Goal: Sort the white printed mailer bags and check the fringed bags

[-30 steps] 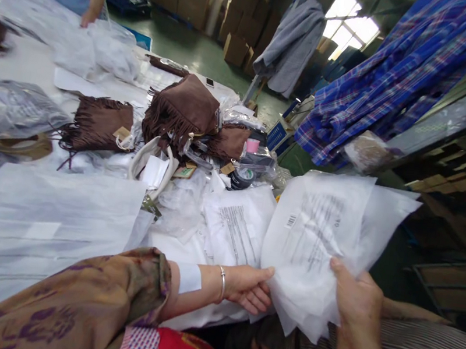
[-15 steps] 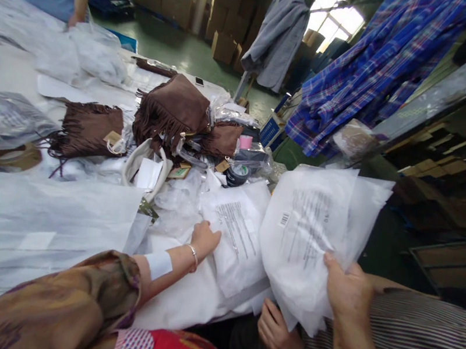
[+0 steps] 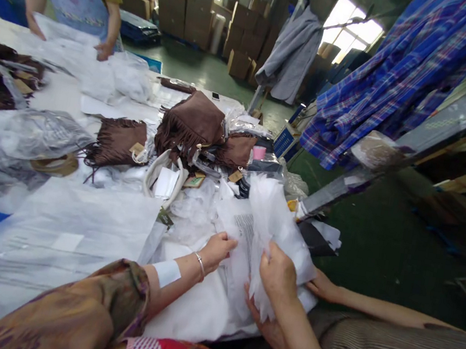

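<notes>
Swinging the stack of bags (image 3: 265,218) inward from farther right to just right of centre, beside the printed bag (image 3: 241,224) on the desk (image 3: 56,92), you grip it in your right hand (image 3: 281,273), your left hand (image 3: 216,251) pinching the printed bag, so both hands now work close together.
</notes>
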Available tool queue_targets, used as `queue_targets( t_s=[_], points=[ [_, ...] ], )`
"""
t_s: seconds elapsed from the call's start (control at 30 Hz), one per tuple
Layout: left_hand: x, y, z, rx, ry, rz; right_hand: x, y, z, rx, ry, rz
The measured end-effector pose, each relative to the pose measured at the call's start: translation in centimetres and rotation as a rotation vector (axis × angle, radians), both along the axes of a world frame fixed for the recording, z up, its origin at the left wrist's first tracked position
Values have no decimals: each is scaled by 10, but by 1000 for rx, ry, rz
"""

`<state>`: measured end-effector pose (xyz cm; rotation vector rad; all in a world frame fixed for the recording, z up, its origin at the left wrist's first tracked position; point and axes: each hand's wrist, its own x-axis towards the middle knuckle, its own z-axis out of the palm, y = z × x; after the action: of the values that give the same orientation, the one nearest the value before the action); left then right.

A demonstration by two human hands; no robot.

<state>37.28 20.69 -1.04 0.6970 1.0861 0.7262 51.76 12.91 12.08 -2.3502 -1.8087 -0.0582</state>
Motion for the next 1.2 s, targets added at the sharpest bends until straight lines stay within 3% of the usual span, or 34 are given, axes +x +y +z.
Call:
queue_targets(
  t_s=[0.13,0.23,0.37,0.47,0.57,0.73,0.9,1.0,1.1,1.2],
  points=[
    [1,-3,3,-21,-138,-30,-34,19,-47,-194,62,119],
    [-3,-5,6,-37,-254,-40,-34,25,-72,-246,221,179],
    [-23,-10,12,-45,-579,-124,-10,26,-87,-258,573,259],
    [-35,-14,17,-67,-718,-213,3,27,-91,-304,756,208],
    [-34,-15,19,-20,-724,-186,-1,29,-94,-211,621,165],
    [-21,-16,11,93,-581,-72,-23,35,-102,-57,349,286],
    [-21,-16,2,122,-490,-88,-22,45,-101,-120,359,259],
    [-20,-13,-6,51,-459,4,-7,52,-93,-170,365,162],
    [-19,-9,-15,-40,-378,109,23,56,-74,-149,357,64],
    [-18,-7,-21,-101,-345,146,69,55,-43,-120,372,-26]
  ],
)
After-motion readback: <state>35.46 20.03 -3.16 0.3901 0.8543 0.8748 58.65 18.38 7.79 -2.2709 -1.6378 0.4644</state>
